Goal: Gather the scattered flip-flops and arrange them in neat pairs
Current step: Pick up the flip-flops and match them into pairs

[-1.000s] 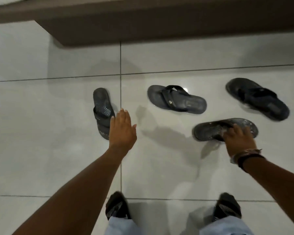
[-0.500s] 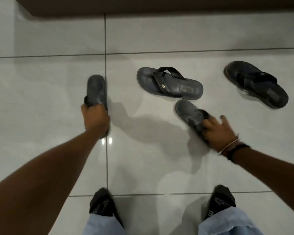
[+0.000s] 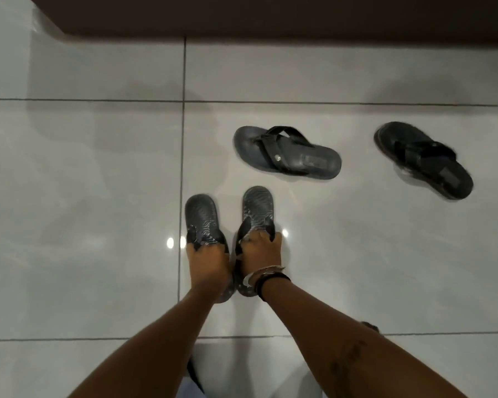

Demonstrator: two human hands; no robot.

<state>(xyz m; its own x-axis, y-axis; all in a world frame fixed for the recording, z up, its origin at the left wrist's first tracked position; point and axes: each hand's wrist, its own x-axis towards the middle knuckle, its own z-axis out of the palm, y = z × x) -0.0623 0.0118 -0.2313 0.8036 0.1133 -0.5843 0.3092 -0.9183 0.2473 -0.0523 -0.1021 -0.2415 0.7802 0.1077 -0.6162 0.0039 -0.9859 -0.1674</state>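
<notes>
Nearest the camera, two bare forearms reach forward over the glossy pale tiled floor. The left hand is clamped on the strap area of one wave-patterned flip-flop, its fingers curled down over it. The right hand, with bracelets at the wrist, grips the matching flip-flop the same way. The two lie side by side, toes pointing away, nearly touching at the heels, just right of a dark grout line.

Beyond them, a strapped flip-flop lies crosswise, near the right-hand one's toe. Well apart to the right sits a darker flip-flop, angled diagonally.

Bare tile stretches wide to the left and on the right below the darker one. Farthest off, a dark brown furniture edge borders the floor.
</notes>
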